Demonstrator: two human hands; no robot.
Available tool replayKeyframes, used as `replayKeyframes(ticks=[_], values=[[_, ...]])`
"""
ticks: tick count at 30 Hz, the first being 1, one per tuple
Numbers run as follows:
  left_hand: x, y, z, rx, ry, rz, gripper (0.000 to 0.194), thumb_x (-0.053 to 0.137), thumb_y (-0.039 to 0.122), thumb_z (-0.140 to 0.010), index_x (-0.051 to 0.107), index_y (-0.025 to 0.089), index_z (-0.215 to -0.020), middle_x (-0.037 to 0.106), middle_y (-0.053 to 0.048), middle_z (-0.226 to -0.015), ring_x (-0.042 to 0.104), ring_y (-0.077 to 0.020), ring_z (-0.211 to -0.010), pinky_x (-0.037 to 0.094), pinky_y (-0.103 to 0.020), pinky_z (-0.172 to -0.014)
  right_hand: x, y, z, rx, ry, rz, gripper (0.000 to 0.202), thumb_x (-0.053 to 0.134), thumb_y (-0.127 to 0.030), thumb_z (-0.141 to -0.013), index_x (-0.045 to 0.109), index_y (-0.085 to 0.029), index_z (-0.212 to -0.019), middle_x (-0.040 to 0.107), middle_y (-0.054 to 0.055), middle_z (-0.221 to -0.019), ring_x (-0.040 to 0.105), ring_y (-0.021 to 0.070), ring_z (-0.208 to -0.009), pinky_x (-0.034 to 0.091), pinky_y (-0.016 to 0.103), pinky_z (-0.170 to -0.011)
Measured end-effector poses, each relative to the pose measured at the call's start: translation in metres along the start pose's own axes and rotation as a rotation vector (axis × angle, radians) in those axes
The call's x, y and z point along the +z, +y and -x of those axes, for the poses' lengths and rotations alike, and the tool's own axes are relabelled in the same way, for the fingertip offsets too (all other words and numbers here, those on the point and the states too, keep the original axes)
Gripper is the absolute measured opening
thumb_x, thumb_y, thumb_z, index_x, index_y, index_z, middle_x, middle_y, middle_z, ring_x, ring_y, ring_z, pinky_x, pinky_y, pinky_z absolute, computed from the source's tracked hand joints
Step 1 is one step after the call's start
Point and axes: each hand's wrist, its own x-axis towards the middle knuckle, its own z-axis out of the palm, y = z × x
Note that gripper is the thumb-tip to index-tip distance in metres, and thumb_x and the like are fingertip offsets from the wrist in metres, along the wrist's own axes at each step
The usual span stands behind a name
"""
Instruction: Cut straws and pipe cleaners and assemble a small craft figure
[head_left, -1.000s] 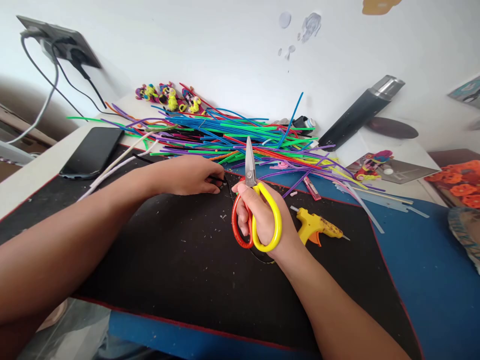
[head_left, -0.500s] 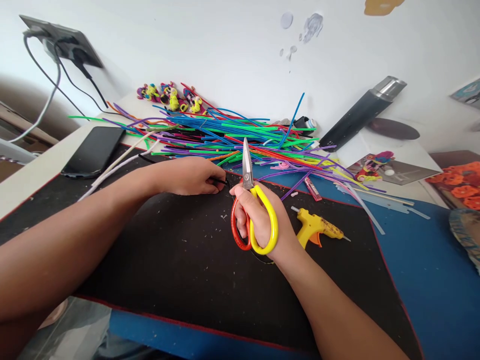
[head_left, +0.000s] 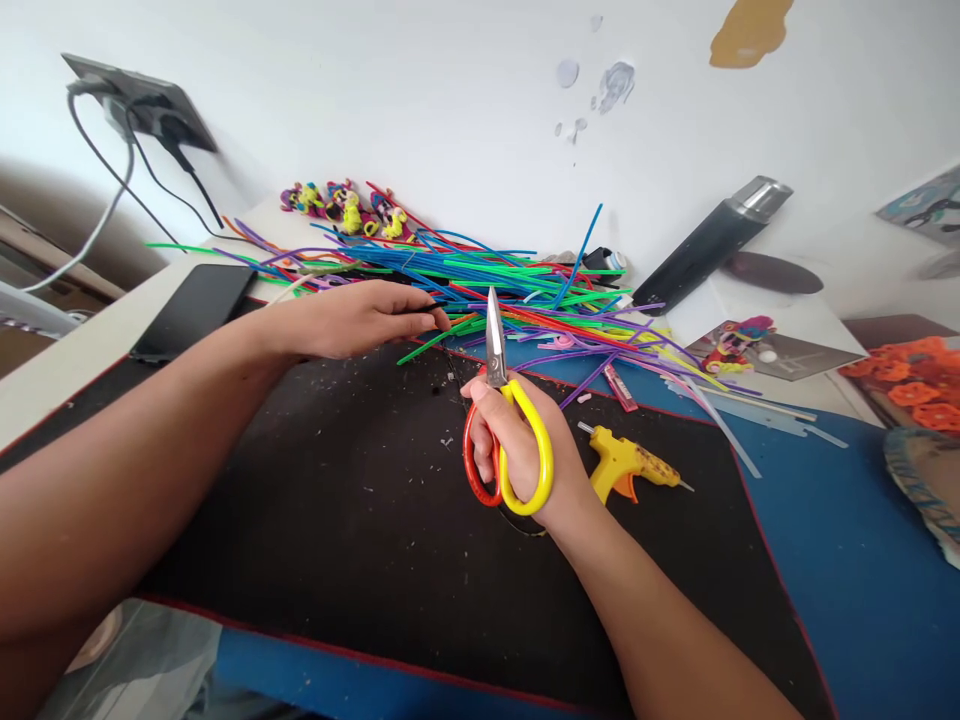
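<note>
My right hand [head_left: 517, 440] is closed round scissors [head_left: 496, 350] with one red and one yellow handle; the blades are together and point away from me. At the front edge of a pile of coloured pipe cleaners [head_left: 465, 265], my left hand [head_left: 382, 318] has its fingers and thumb around a thin black stem [head_left: 429, 309]. Part of that stem is hidden by the fingers. Small clippings lie on the black mat [head_left: 360, 530] between my arms.
A yellow glue gun [head_left: 634, 462] lies right of my right hand. A black phone [head_left: 193, 312] is at the left. Small pipe-cleaner figures [head_left: 345, 208] sit behind the pile. A dark flask [head_left: 709, 245] leans at the back right, near a figure [head_left: 739, 346].
My left hand has moved away from me and slightly left, from the mat to the pile's front edge. My right hand still holds the scissors in nearly the same place.
</note>
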Motion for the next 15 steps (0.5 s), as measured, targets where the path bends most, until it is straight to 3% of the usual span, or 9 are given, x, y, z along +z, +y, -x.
replayKeyframes(ticks=[4, 9, 12, 15], values=[[-0.008, 0.006, 0.005, -0.041, 0.096, 0.213, 0.051, 0.059, 0.058, -0.102, 0.081, 0.019, -0.128, 0.069, -0.003, -0.085, 0.059, -0.019, -0.074, 0.049, -0.03, -0.07, -0.003, 0.001, 0.0, -0.013, 0.001, 0.003, 0.05, 0.073, -0.071, -0.094, 0.063, -0.023, -0.101, 0.054, -0.011, -0.051, 0.05, 0.0117, -0.037, 0.043, 0.022, -0.04], [-0.024, 0.02, 0.012, -0.008, 0.37, 0.412, 0.039, 0.063, 0.047, -0.102, 0.078, 0.017, -0.122, 0.048, 0.002, -0.07, 0.043, -0.0164, -0.064, 0.039, -0.03, -0.06, -0.003, 0.008, 0.005, 0.019, -0.074, 0.185, 0.044, 0.067, -0.069, -0.103, 0.062, -0.026, -0.102, 0.055, -0.01, -0.057, 0.048, 0.0114, -0.039, 0.039, 0.023, -0.042], [-0.031, 0.029, 0.018, 0.003, 0.484, 0.435, 0.034, 0.061, 0.043, -0.105, 0.077, 0.018, -0.12, 0.047, 0.001, -0.074, 0.043, -0.0164, -0.067, 0.039, -0.03, -0.062, 0.002, 0.011, 0.011, -0.003, -0.158, 0.432, 0.035, 0.075, -0.058, -0.1, 0.07, -0.024, -0.105, 0.06, -0.006, -0.066, 0.054, 0.0126, -0.051, 0.039, 0.025, -0.052], [-0.031, 0.035, 0.024, 0.025, 0.466, 0.407, 0.034, 0.059, 0.043, -0.107, 0.075, 0.019, -0.125, 0.054, -0.001, -0.081, 0.048, -0.017, -0.072, 0.042, -0.031, -0.066, 0.009, 0.009, 0.014, -0.016, -0.218, 0.669, 0.036, 0.083, -0.055, -0.096, 0.076, -0.024, -0.113, 0.067, -0.002, -0.075, 0.058, 0.0152, -0.063, 0.039, 0.027, -0.061]])
